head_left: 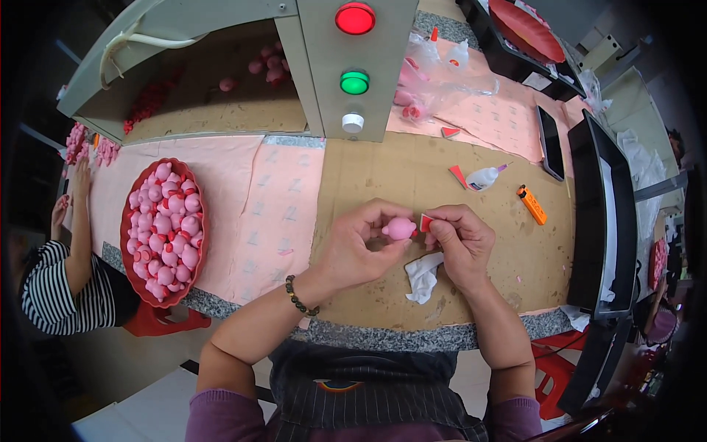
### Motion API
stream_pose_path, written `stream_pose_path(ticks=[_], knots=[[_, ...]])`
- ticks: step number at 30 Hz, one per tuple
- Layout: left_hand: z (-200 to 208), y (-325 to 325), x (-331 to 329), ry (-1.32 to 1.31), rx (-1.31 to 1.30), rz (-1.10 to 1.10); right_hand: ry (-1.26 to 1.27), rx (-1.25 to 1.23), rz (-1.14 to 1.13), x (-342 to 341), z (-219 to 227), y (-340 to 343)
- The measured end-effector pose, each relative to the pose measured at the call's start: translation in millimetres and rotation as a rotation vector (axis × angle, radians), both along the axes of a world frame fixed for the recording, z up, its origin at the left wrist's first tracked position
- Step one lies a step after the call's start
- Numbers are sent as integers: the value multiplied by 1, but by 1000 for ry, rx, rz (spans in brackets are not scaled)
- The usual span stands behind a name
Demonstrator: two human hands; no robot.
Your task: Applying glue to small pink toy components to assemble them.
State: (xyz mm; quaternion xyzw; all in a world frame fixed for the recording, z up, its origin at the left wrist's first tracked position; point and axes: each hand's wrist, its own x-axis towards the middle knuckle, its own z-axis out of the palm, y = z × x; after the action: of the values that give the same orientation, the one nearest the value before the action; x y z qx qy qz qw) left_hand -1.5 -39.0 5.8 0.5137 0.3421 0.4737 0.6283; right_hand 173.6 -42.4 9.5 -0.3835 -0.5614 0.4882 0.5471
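My left hand (361, 243), with a beaded bracelet at its wrist, pinches a small round pink figure (398, 228) between thumb and fingers. A small red piece with a pale edge (426, 223) is gripped in my right hand (462, 243), close beside the figure's right side. I cannot tell whether the piece touches it. Below, a crumpled white cloth (423, 278) lies on the brown board (368, 177). Beyond my right hand lie a small white squeeze bottle (484, 178), a red scrap (457, 176) and an orange lighter-like object (532, 205).
A red scalloped tray (205, 243) of pink figures stands at left. A grey machine housing (313, 66) with red and green lights rises ahead. At right are a black bin (600, 221) and a dark phone-like slab (549, 143). Another person's striped sleeve (51, 295) shows far left.
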Motion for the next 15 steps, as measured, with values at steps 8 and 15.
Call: stream_pose_path(ticks=[8,15], knots=[[-4,-1,-2,54,-64,-4,-26,19,-17,-3,5,-3],[-2,-4,-4,97,-77,-41,-595,460,-51,-2,6,7]])
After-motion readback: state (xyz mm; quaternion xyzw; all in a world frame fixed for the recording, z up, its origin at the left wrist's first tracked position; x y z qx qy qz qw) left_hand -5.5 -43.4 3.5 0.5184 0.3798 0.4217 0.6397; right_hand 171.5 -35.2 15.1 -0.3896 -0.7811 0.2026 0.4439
